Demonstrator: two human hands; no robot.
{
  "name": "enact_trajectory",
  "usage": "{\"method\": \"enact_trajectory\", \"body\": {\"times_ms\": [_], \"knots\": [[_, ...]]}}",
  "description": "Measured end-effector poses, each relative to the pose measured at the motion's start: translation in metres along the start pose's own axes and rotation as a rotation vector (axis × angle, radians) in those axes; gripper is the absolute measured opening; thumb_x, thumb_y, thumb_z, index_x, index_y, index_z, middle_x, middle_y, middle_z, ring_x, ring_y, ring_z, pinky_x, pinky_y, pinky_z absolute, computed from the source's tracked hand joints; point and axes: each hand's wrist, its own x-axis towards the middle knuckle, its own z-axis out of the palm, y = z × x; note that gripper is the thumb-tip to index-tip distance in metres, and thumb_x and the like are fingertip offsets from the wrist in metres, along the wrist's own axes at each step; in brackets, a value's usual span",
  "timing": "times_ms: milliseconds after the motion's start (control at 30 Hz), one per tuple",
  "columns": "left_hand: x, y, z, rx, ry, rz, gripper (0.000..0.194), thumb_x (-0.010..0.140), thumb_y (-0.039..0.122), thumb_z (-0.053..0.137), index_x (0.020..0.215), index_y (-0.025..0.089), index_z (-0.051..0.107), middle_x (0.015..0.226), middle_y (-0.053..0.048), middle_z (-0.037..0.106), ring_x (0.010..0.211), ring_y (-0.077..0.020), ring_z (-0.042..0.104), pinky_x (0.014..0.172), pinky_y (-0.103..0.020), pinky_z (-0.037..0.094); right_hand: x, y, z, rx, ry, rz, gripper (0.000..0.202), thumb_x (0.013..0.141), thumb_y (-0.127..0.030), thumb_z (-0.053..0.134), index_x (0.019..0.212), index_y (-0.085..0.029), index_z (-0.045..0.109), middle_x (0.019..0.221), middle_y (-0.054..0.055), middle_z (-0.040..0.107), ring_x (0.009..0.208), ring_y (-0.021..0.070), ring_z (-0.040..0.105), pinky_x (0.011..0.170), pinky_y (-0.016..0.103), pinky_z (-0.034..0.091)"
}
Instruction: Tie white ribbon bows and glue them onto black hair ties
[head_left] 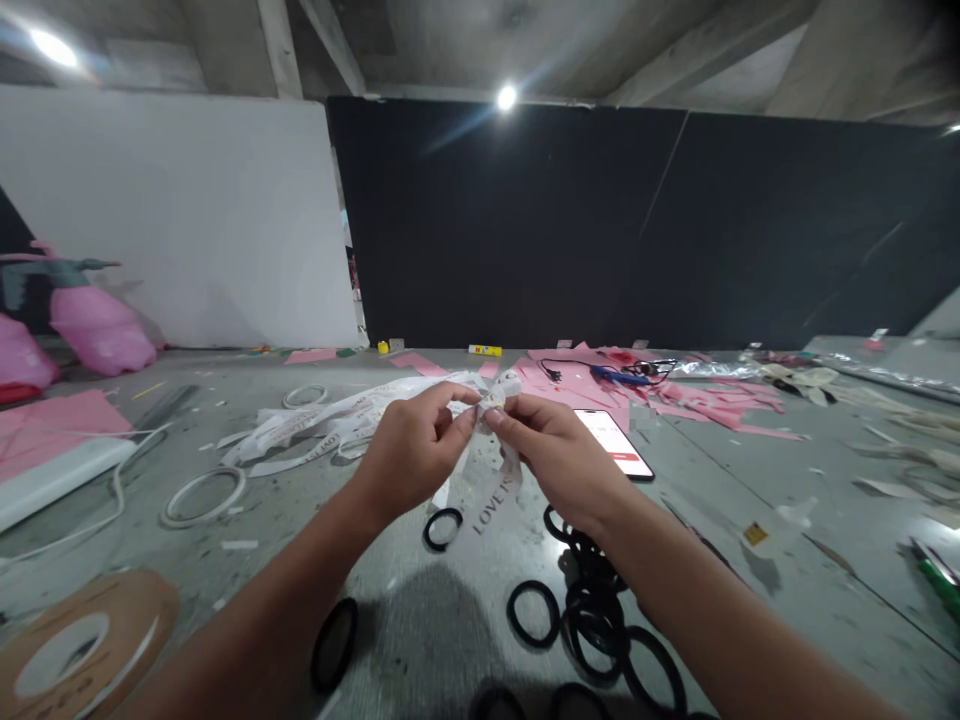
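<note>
A white ribbon (493, 508) printed with dark letters hangs down between my two hands, its upper part gathered in folds at my fingertips. My left hand (420, 440) pinches the gathered part from the left, thumb and index finger together. From the right, my right hand (559, 450) pinches the same part, its thumb close to the left thumb. More printed white ribbon (300, 432) lies in a loose heap behind and left of my left hand. A single black ring (443, 529) rests on the table beside the hanging ribbon end.
Several black rings (600, 630) lie under my right forearm. A lit phone (616, 445) lies right of my right hand, near pink sheets (562, 385). At the left are a white tape roll (204, 497), a brown spool (142, 610) and pink spray bottles (101, 325).
</note>
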Motion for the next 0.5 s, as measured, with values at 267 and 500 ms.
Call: {"method": "enact_trajectory", "body": {"times_ms": [267,500], "knots": [[0.0007,-0.0070,-0.0011,0.101,0.144,0.388,0.011,0.087,0.017,0.053,0.094,0.018,0.062,0.092,-0.005,0.062,0.082,-0.0154,0.056,0.066,-0.026,0.046,0.0018,0.0040,0.0007,0.202,-0.054,0.046,0.033,0.080,-0.051,0.068,0.072,-0.020,0.060,0.070,0.000,0.054,0.064,0.0131,0.047,0.062,0.028,0.040],[0.0025,-0.0108,-0.0068,0.153,0.085,0.483,0.020,0.087,0.023,0.058,0.106,0.019,0.064,0.098,-0.007,0.066,0.092,-0.0191,0.061,0.082,-0.033,0.050,0.0026,0.0040,-0.0014,0.193,-0.016,0.044,0.035,0.081,-0.054,0.065,0.073,-0.020,0.063,0.073,0.001,0.056,0.067,0.0143,0.047,0.066,0.030,0.042]]}}
